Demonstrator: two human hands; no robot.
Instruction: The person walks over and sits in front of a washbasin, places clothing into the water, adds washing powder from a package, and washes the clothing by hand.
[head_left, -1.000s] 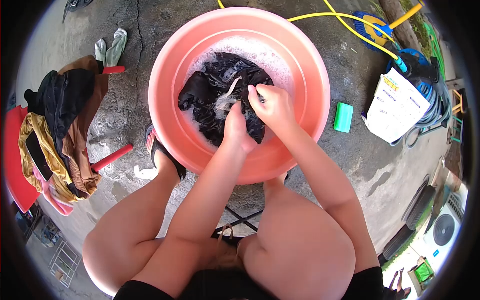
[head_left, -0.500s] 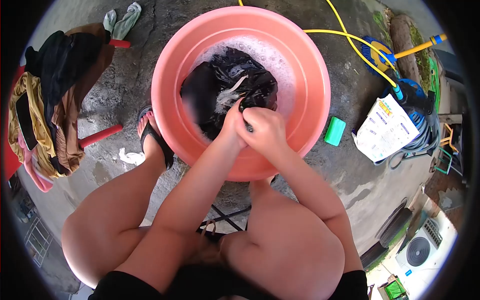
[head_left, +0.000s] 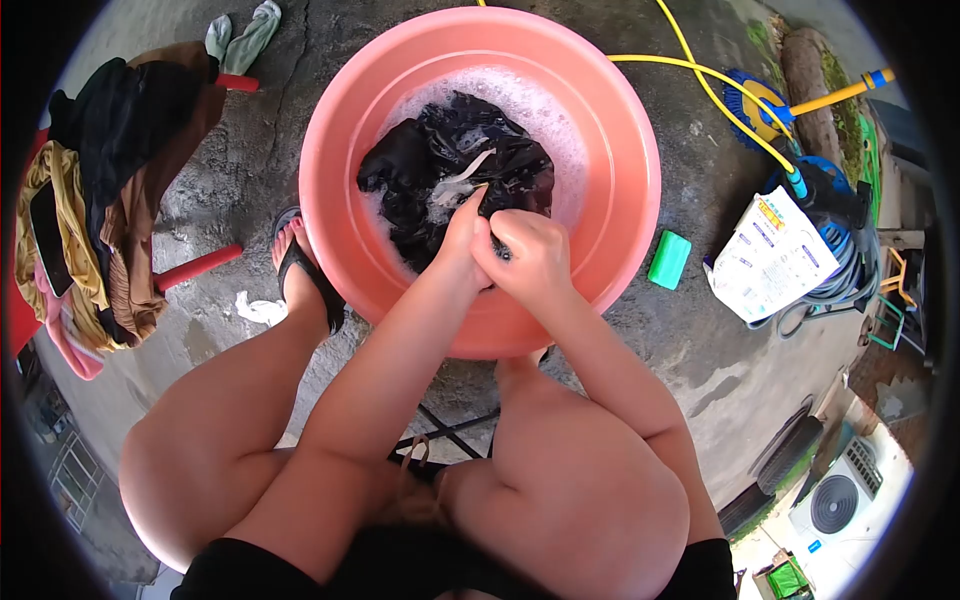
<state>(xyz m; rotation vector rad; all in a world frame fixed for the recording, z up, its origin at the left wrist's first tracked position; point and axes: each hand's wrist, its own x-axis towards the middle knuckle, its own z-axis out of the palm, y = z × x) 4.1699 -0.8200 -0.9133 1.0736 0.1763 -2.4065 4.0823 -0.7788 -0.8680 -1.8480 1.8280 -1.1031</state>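
Note:
Black wet clothing point(head_left: 405, 165) lies bunched in the pink plastic basin point(head_left: 330, 170), with a pale strip like a drawstring point(head_left: 465, 178) across it. My left hand point(head_left: 464, 245) and my right hand point(head_left: 532, 250) are pressed together over the near side of the basin. Both are closed on a part of the black clothing, which shows between the fingers. The left thumb points up toward the pale strip. White suds point(head_left: 540, 110) float around the clothing.
A green soap-like block point(head_left: 670, 259) and a white printed bag point(head_left: 772, 258) stand right of the basin. A yellow hose point(head_left: 690, 66) runs behind it, near a blue-and-yellow brush head point(head_left: 757, 108). Clothes point(head_left: 130, 130) and a dark phone point(head_left: 50, 240) lie over red furniture at left.
The left part of the black clothing, blurred by motion before, now lies still and sharp. My hands stay together in almost the same place.

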